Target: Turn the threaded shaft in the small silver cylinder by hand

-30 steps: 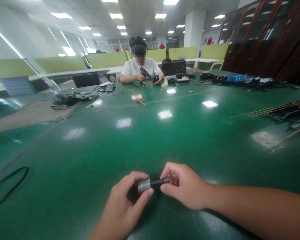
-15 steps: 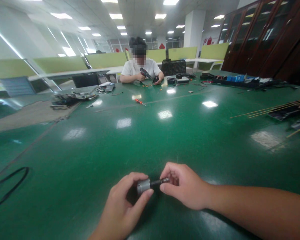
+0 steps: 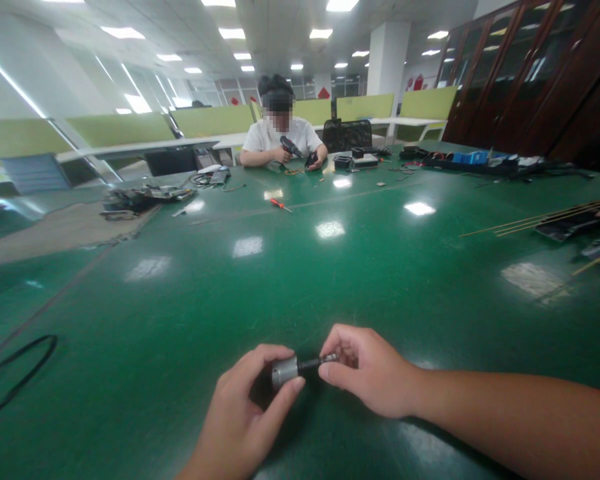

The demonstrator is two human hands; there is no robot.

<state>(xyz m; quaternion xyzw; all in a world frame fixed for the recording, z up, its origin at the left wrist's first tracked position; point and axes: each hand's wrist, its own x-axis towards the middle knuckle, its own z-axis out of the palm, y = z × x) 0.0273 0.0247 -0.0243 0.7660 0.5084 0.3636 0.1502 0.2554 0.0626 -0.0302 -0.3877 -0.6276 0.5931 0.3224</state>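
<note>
Low in the head view, my left hand (image 3: 247,407) is closed round a short silver cylinder (image 3: 285,373), with thumb and fingers on its sides. A thin dark shaft (image 3: 309,365) projects from the cylinder's right end and finishes in a shiny metal tip (image 3: 329,358). My right hand (image 3: 364,373) pinches that tip between thumb and fingertips, its other fingers curled in. Cylinder and shaft lie nearly level, just over the green table (image 3: 220,293). The cylinder looks like a small motor, but its exact kind is unclear. My left palm hides its left end.
A black cable loop (image 3: 55,340) lies at left. Farther off are a red screwdriver (image 3: 280,205) and a pile of parts (image 3: 145,197). Across the table a person (image 3: 283,137) holds a power drill (image 3: 291,145). Thin rods (image 3: 545,217) and part of another hand show at right.
My left hand and the silver cylinder have shifted very slightly left. The right hand keeps its pinch on the shaft's tip, almost still.
</note>
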